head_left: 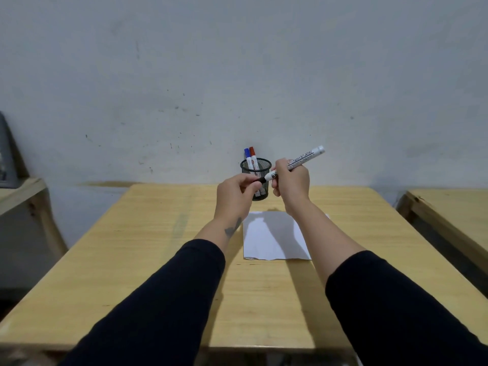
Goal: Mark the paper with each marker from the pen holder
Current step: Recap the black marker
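- Bare grey-white wall behind; light wood table (163,260) butts against it. More wooden furniture at both frame edges, w/ a dark object on the left piece, too cropped to ID.
- Paper (274,241) lies flat on the table near centre, below and nearer the person than the hands; looks blank, no marks visible, partly shadowed by the arms.
- Pen holder (255,165), black mesh cup, stands at the far table edge by the wall, directly behind the hands. Blue marker (247,153) and red marker (252,151) stand capped in it, side by side, leaning slightly left.
- Right hand (291,180) wrapped round the barrel of the white marker (301,159); clamped firm on it.
- Left hand (235,188) pinches the dark cap end (260,180) of that marker btwn thumb and fingers. Both hands on the one marker, close together, raised above the table.
- Key relation: marker's long axis runs lower-left to upper-right, cap end toward left hand, tail end up and away to the right. So cap pulls off leftward along that axis; right hand is the one set to write.
- Can't tell whether cap is seated or partly off; the join is hidden by fingers.
- Judgement: step in hand = uncapping 1st marker; task looks early, since 2 markers sit in the holder and paper looks unmarked.
- Next needs: tip swung down toward paper, which is right below right hand; short drop, no reach.
- Risk: paper is loose, may slide under the stroke unless left hand pins it.
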A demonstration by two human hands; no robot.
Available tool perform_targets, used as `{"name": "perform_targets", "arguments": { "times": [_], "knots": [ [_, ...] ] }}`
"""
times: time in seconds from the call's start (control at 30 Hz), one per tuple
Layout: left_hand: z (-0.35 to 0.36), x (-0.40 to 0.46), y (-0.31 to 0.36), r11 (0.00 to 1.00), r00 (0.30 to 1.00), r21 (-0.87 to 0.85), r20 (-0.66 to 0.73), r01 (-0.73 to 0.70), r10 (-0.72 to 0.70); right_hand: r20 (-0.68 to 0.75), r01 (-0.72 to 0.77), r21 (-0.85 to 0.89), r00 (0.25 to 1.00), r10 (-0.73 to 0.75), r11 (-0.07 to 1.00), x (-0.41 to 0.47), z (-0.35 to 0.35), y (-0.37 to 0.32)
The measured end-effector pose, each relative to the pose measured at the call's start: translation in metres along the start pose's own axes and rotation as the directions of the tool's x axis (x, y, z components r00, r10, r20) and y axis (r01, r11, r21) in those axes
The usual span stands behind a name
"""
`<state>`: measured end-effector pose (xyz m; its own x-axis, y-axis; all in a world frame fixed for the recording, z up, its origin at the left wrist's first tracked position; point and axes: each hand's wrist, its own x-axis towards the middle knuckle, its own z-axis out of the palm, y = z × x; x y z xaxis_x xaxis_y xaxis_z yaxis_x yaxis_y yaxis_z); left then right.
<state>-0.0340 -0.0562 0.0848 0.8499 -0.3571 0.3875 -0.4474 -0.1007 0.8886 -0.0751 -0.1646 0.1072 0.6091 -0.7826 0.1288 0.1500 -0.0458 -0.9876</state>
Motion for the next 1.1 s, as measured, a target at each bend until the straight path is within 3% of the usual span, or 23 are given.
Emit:
{"name": "perform_targets", "arguments": {
  "times": [0.23, 0.3, 0.37, 0.43, 0.5, 0.53, 0.6, 0.7, 0.8, 0.87, 1.0, 1.1],
  "knots": [
    [0.004, -0.006, -0.001, 0.997, 0.996, 0.068, -0.076, -0.031, 0.036, -0.004, -0.158, 0.073, 0.987, 0.158, 0.985, -0.009, 0.004, 0.004],
    [0.003, -0.004, -0.001, 0.998, 0.997, 0.068, -0.082, 0.004, 0.002, 0.032, -0.190, -0.018, 0.981, 0.191, 0.982, -0.007, 0.003, 0.000],
    [-0.002, 0.000, 0.000, 0.996, 0.993, 0.073, -0.111, 0.044, -0.036, 0.077, -0.161, -0.275, 0.979, 0.188, 0.948, -0.005, 0.000, -0.008],
    [-0.008, 0.007, -0.002, 0.992, 0.988, 0.102, -0.145, 0.075, -0.059, 0.065, -0.006, -0.597, 0.996, 0.055, 0.803, -0.005, -0.003, -0.013],
    [-0.012, 0.013, -0.003, 0.986, 0.985, 0.137, -0.158, 0.093, -0.071, 0.132, 0.260, -0.815, 0.954, -0.271, 0.518, -0.007, -0.008, -0.010],
    [-0.013, 0.015, -0.003, 0.984, 0.985, 0.149, -0.154, 0.096, -0.073, 0.228, 0.394, -0.832, 0.885, -0.407, 0.391, -0.008, -0.010, -0.008],
    [-0.011, 0.015, -0.003, 0.984, 0.989, 0.151, -0.128, 0.092, -0.073, 0.407, 0.560, -0.805, 0.763, -0.503, 0.198, -0.003, -0.011, 0.005],
    [-0.005, 0.011, -0.004, 0.988, 0.995, 0.139, -0.087, 0.071, -0.059, 0.460, 0.576, -0.810, 0.744, -0.485, 0.115, 0.007, -0.012, 0.019],
    [-0.004, 0.006, -0.011, 0.988, 0.997, 0.138, -0.012, 0.072, -0.071, 0.412, 0.548, -0.815, 0.777, -0.476, 0.189, 0.014, -0.012, 0.020],
    [-0.007, 0.002, -0.029, 0.949, 0.988, 0.305, 0.096, 0.085, -0.120, 0.344, 0.517, -0.804, 0.807, -0.480, 0.293, 0.023, -0.010, 0.012],
    [-0.013, -0.016, -0.076, 0.764, 0.923, 0.642, 0.256, 0.059, -0.286, 0.119, 0.429, -0.596, 0.883, -0.454, 0.679, 0.050, 0.005, -0.013],
    [-0.013, -0.023, -0.094, 0.658, 0.905, 0.747, 0.341, -0.095, -0.256, 0.000, 0.335, -0.424, 0.929, -0.370, 0.841, 0.074, 0.020, -0.022]
  ]
}}
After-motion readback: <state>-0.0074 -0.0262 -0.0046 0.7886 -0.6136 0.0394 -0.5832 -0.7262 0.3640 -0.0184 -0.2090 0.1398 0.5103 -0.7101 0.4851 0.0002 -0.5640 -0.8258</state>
